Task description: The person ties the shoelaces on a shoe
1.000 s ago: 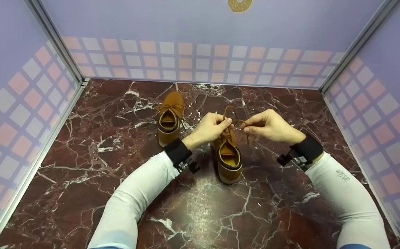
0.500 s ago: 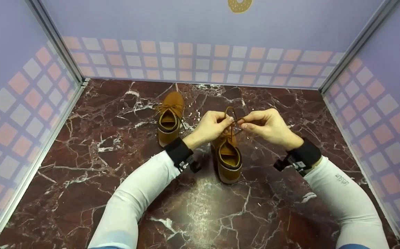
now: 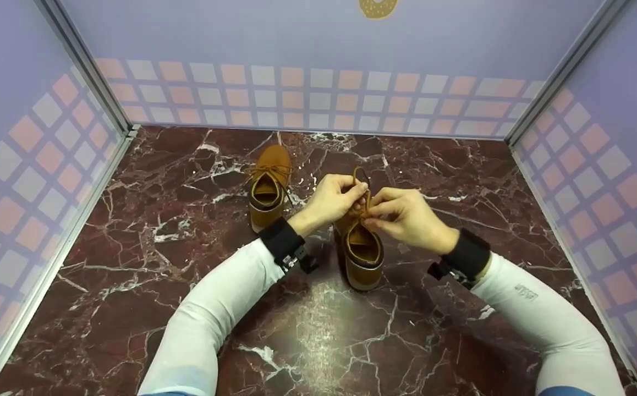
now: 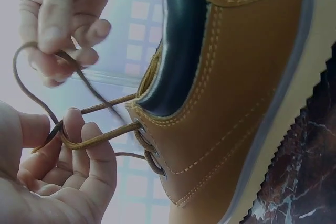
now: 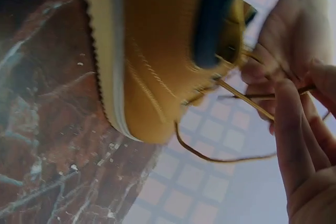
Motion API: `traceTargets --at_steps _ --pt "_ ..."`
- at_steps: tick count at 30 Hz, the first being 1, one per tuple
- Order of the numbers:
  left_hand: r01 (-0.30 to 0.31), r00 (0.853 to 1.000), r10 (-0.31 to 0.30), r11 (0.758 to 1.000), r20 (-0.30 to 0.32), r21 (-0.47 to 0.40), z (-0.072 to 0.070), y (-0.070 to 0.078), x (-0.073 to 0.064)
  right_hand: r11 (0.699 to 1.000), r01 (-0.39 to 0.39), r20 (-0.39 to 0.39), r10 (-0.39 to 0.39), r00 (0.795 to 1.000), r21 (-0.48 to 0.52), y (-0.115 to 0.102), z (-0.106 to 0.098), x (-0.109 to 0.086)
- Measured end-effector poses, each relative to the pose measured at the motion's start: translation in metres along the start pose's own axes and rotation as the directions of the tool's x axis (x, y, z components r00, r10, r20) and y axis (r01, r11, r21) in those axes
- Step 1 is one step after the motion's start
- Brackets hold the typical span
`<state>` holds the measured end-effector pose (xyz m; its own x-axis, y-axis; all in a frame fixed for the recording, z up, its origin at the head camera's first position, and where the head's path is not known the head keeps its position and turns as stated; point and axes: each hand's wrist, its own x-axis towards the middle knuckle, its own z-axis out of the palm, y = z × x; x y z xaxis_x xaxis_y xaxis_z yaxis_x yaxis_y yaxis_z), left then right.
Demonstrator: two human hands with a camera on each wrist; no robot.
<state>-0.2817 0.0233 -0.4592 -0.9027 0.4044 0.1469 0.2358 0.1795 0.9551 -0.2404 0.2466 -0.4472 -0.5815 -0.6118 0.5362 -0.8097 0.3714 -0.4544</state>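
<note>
Tan-brown, with a dark padded collar, is the near shoe (image 3: 363,268), which stands upright close to the middle of the bench (image 3: 112,286), its toe directed to about eleven o'clock. Its lace (image 4: 102,138) is drawn up from the front of the shoe and goes to the two hands. The left hand (image 3: 329,201), at eleven o'clock from the shoe's mouth, has its grip clamped on the lace: thumb and fingertips come together where the strands cross. The right hand (image 3: 406,217), at two o'clock, has its grip also clamped on the lace, pinching it between thumb and fingers. In the head view, one loop stands toward twelve o'clock above the left fingertips. In the right wrist view, another strand makes a slack curve from the lower eyelets toward the right hand.

At ten o'clock from this shoe, and apart from it, stands a second shoe (image 3: 270,187) of the same colour, its toe toward twelve.

Each wrist carries a black band; the left sleeve (image 3: 208,308) at eight o'clock and the right sleeve (image 3: 544,313) at four are both white.

The bench is dark red with white veins. Beyond it, at twelve o'clock, rises a lilac wall (image 3: 274,38) with pink and grey squares.
</note>
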Motion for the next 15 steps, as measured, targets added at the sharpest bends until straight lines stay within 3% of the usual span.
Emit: traceTargets --at_steps 8,15 --pt "0.016 1.0 -0.016 0.999 0.006 -0.04 -0.003 -0.002 -0.003 0.993 0.032 0.029 -0.029 0.999 -0.117 0.01 0.021 -0.002" --pt "0.033 0.999 -0.032 0.998 0.019 -0.061 -0.004 -0.003 -0.006 0.997 -0.036 0.083 0.041 0.996 -0.069 0.023 0.017 -0.007"
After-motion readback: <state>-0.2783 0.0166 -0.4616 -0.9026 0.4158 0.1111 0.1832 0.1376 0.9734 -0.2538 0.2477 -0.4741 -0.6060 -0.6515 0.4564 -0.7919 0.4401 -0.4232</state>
